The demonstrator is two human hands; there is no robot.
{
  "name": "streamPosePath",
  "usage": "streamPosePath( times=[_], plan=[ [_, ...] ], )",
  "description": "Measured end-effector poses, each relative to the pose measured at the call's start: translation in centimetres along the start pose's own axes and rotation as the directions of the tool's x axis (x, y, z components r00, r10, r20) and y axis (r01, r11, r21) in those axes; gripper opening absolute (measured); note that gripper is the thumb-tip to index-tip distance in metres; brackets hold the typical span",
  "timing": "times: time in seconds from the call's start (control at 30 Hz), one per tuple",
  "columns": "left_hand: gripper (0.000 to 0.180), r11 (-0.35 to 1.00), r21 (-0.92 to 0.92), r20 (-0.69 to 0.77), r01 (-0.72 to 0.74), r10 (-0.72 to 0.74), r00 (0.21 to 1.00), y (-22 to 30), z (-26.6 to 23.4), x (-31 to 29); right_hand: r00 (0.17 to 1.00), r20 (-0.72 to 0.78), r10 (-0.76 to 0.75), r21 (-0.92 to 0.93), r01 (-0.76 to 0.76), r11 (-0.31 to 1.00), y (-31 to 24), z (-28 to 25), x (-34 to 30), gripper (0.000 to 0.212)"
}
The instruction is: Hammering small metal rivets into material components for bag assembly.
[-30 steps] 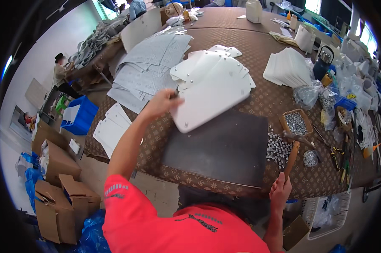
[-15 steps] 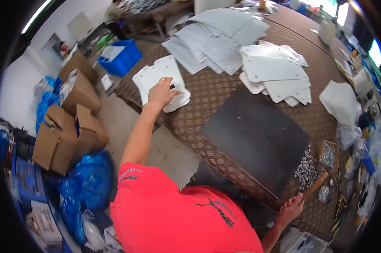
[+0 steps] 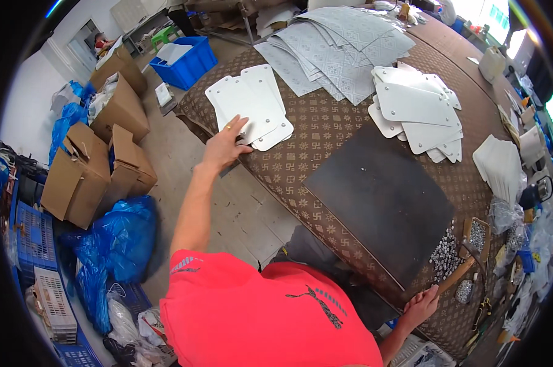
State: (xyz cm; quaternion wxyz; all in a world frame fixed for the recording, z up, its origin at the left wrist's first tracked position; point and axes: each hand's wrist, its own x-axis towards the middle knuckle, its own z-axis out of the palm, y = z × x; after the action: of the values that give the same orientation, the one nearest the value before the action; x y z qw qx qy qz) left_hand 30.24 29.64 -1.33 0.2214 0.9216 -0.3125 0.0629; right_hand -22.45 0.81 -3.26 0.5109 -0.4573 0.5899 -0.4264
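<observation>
While the left hand leans out to the far left of the table, it meets the near edge of the small stack of white panels, and look at those fingers: spread, thumb well apart from them, at the top panel's corner. Whether they press down or merely rest, I cannot tell. The panels sit just in from the table's edge, fanned rather than squared up, perhaps because the raised metal studs near their corners stop them lying flush. Over on the other side, well apart from the left, the right hand is wrapped around the lower end of a wooden-handled hammer, apparently kept in the fist so the other hand can deal with panels alone. Between them lies the dark mat, bare and square to the body, presumably there to spare the patterned cloth. Loose metal pieces crowd its right side, likely for easy reach. Beyond the mat, a larger fanned pile of studded panels stands clear of it, and grey patterned sheets spread farther back, seemingly out of the way.
</observation>
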Motion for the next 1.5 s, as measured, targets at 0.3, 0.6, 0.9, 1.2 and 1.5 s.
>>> streamPosePath(
  times=[0.3,0.6,0.9,1.2,1.5],
  plan=[
    [0.064,0.912,0.303,0.280,-0.277,0.192,0.941,-1.9,-2.6,2.6,1.000,-0.002,0.012,-0.001,-0.012,1.000,-0.4,0.1,0.3,0.037],
    [0.030,0.796,0.328,-0.302,-0.509,0.598,0.742,5.8,-4.2,3.0,1.000,0.006,0.011,0.029,-0.011,1.000,-0.1,-0.4,0.2,0.036],
    [0.019,0.319,-0.153,0.102,-0.935,0.947,0.306,31.2,8.9,-4.0,0.999,0.031,0.023,0.038,-0.024,0.999,0.2,-0.2,0.2,0.036],
    [0.020,0.488,-0.804,0.121,-0.340,0.693,0.711,27.2,8.8,-3.7,1.000,0.003,0.009,0.050,-0.009,0.999,0.5,-0.8,0.2,0.035],
    [0.019,0.413,-0.905,0.215,0.099,0.244,0.946,21.6,8.5,2.5,0.972,0.216,-0.092,-0.075,0.110,0.991,-3.8,4.7,-2.5,0.031]
  ],
)
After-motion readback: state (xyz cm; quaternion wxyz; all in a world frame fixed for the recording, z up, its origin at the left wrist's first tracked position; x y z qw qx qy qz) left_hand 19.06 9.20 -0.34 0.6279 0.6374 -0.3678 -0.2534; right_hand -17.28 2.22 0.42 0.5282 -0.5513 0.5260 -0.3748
